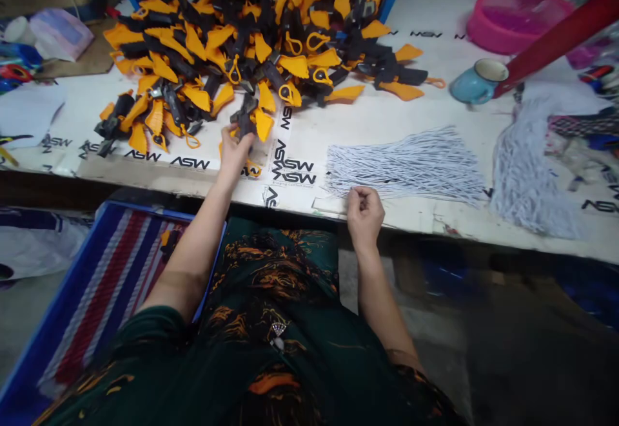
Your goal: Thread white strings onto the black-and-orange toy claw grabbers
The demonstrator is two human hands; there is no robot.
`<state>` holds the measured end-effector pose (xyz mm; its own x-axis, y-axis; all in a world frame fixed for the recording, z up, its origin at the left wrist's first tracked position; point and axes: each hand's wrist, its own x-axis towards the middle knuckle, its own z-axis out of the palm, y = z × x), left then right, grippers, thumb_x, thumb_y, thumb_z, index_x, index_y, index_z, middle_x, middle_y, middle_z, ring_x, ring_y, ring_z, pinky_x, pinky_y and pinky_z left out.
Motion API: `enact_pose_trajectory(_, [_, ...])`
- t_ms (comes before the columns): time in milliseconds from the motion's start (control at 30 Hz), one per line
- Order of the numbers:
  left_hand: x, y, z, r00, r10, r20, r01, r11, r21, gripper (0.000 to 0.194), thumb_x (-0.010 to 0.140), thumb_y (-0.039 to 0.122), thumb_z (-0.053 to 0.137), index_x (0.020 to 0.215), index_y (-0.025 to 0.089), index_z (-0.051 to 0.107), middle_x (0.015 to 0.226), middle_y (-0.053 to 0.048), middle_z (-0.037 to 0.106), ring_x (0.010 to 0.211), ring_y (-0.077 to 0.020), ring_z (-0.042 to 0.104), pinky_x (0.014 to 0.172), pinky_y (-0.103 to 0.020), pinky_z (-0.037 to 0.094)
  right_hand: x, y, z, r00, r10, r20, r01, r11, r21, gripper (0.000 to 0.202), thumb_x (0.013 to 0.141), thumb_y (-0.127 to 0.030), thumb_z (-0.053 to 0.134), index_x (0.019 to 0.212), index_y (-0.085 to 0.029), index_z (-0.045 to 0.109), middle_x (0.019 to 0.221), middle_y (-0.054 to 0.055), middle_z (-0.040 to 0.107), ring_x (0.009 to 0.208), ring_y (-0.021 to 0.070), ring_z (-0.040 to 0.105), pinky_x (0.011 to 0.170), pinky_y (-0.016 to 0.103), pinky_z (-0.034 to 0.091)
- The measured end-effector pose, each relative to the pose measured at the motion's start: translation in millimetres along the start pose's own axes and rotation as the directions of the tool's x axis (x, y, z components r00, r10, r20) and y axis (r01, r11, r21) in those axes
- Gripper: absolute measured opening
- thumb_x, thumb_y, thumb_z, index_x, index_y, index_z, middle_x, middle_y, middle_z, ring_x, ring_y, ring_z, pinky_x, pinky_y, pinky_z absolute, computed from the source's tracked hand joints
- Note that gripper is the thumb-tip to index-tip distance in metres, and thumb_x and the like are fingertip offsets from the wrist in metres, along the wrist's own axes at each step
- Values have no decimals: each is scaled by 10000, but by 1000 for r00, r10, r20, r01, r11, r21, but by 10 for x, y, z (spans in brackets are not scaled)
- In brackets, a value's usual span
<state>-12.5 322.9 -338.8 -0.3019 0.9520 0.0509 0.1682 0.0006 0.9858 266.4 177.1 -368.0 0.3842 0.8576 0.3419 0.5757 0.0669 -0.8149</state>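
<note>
My left hand point(235, 153) is closed around a black plastic part with orange flaps point(247, 120), at the near edge of a big heap of similar black-and-orange parts point(242, 46). The kind of these parts is not clear; several carry small orange loops. At the table's front edge my right hand point(366, 214) is pinched shut, close to the left ends of a spread bundle of thin pale grey cords point(401, 165). Whether a cord end is between those fingertips cannot be made out.
A second cord bundle point(525, 168) lies to the right. Behind it are a blue enamel mug point(471, 84), a red tube-like object point(556, 42) and a pink basin point(512, 36). Below left stands a blue-rimmed crate with striped lining point(97, 290). White paper point(29, 113) lies far left.
</note>
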Motion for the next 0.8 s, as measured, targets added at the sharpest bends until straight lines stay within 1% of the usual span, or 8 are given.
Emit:
enact_pose_trajectory(100, [-428, 88, -73, 981, -165, 98, 190, 915, -356, 279, 875, 453, 620, 959, 200, 536, 750, 13, 575, 533, -79, 477, 519, -206, 385, 4, 18, 17, 1000, 21, 21, -22, 999, 37, 225, 929, -399, 538, 968, -195, 627, 870, 39, 660, 730, 158, 584, 738, 311, 501])
enact_pose_trajectory(200, [-724, 219, -64, 939, -202, 280, 315, 833, -455, 359, 941, 531, 520, 946, 178, 589, 785, -27, 606, 525, -66, 428, 486, -210, 375, 9, -4, 34, 999, 23, 26, -25, 997, 73, 234, 923, -399, 547, 979, -188, 631, 877, 44, 668, 741, 159, 596, 740, 311, 505])
enact_pose_trajectory(400, [-939, 328, -2, 839, -195, 508, 416, 831, -369, 558, 998, 602, 351, 1170, 156, 640, 982, -118, 673, 551, -87, 396, 428, -244, 338, -57, -126, 69, 992, 91, 87, -105, 979, 175, 242, 920, -421, 574, 998, -197, 621, 869, 34, 670, 728, 151, 603, 691, 290, 508])
enact_pose_trajectory(467, [-976, 290, 52, 814, -208, 543, 448, 819, -359, 590, 992, 634, 330, 1158, 161, 640, 994, -117, 675, 553, -88, 401, 420, -239, 339, -97, -161, 83, 988, 101, 117, -123, 971, 203, 232, 915, -419, 588, 994, -203, 620, 864, 27, 664, 719, 147, 599, 679, 286, 507])
enact_pose_trajectory(567, [-1067, 199, 113, 759, -315, 570, 568, 748, -343, 563, 1001, 625, 328, 1050, 155, 635, 1002, -120, 689, 552, -74, 450, 445, -215, 399, -154, -194, 94, 982, 115, 149, -147, 963, 226, 227, 914, -420, 595, 993, -210, 621, 842, 19, 652, 692, 143, 587, 663, 286, 502])
enact_pose_trajectory(633, [-1152, 136, 83, 703, -380, 601, 647, 694, -317, 449, 1002, 552, 423, 990, 149, 622, 1013, -125, 706, 554, -66, 493, 495, -215, 467, -187, -215, 86, 978, 118, 171, -156, 960, 233, 227, 916, -422, 596, 993, -211, 628, 851, 23, 653, 689, 144, 584, 659, 288, 502])
enact_pose_trajectory(700, [-1231, 82, -11, 669, -396, 628, 675, 678, -291, 287, 951, 419, 595, 985, 135, 617, 989, -122, 725, 556, -62, 521, 543, -225, 519, -213, -256, 68, 973, 94, 213, -145, 960, 239, 213, 915, -415, 604, 978, -215, 644, 862, 27, 656, 703, 148, 591, 664, 291, 503])
enact_pose_trajectory(800, [-1289, 17, -166, 685, -382, 620, 637, 728, -255, 299, 841, 320, 748, 1001, 94, 635, 839, -92, 739, 509, -59, 512, 492, -207, 512, -242, -377, 45, 947, -7, 322, -72, 970, 233, 170, 924, -380, 611, 925, -223, 675, 850, 28, 656, 726, 159, 604, 684, 303, 505])
